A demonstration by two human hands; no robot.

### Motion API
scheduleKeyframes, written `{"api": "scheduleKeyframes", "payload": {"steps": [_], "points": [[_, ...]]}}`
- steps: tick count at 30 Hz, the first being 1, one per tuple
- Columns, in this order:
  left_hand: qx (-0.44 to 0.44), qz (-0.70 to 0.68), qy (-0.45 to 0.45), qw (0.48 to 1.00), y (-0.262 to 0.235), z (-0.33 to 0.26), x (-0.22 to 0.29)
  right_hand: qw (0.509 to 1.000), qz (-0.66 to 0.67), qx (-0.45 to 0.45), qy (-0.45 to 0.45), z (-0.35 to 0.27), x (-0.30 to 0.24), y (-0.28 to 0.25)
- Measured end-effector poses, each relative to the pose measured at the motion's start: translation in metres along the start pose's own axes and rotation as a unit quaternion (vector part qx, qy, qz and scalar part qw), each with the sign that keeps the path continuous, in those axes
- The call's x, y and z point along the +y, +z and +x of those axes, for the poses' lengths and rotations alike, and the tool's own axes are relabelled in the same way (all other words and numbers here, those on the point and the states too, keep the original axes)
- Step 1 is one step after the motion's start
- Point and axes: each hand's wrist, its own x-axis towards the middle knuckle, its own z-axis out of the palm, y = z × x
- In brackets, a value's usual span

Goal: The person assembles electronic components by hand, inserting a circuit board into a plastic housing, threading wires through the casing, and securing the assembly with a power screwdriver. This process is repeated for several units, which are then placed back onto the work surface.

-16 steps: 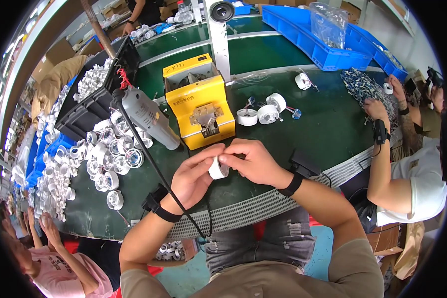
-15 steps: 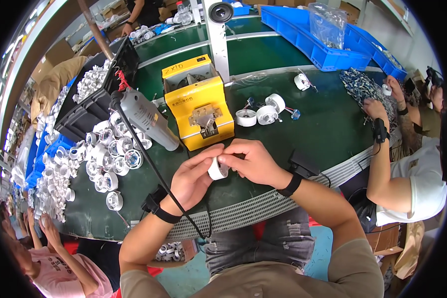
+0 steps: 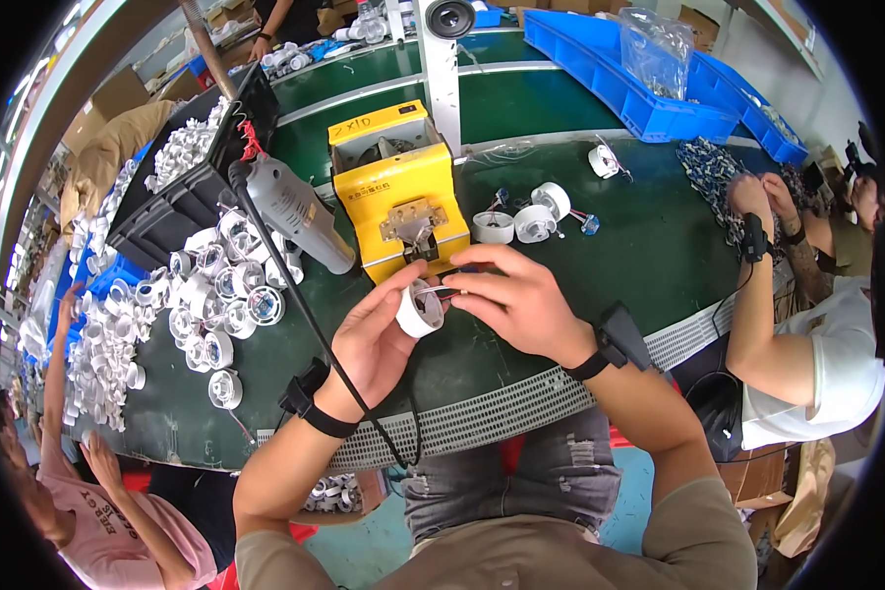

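Now both hands hold one small white ring [image 3: 420, 310] near the worktop [image 3: 580, 295] edge: left hand [image 3: 374, 339] fingers cup it, right hand [image 3: 516, 300] fingers pinch its wire; black bin [image 3: 182, 192] holds white rings.

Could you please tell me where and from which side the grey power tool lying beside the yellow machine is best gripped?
Probably around the grey power tool's thick barrel, coming from above and its left. It lies tilted on the green table, nose toward the yellow machine, cable trailing off its rear.
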Motion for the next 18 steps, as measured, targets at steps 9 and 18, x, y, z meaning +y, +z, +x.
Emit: {"api": "scheduleKeyframes", "payload": {"steps": [9,18], "points": [[-0.049,0.009,0.043,0.998,-0.005,-0.001,-0.001,0.889,0.318,-0.089,0.317,-0.003,-0.006,0.004],[-0.115,-0.017,0.027,0.993,-0.005,0.0,-0.011,0.853,0.454,-0.037,0.254,-0.009,-0.011,0.025]]}}
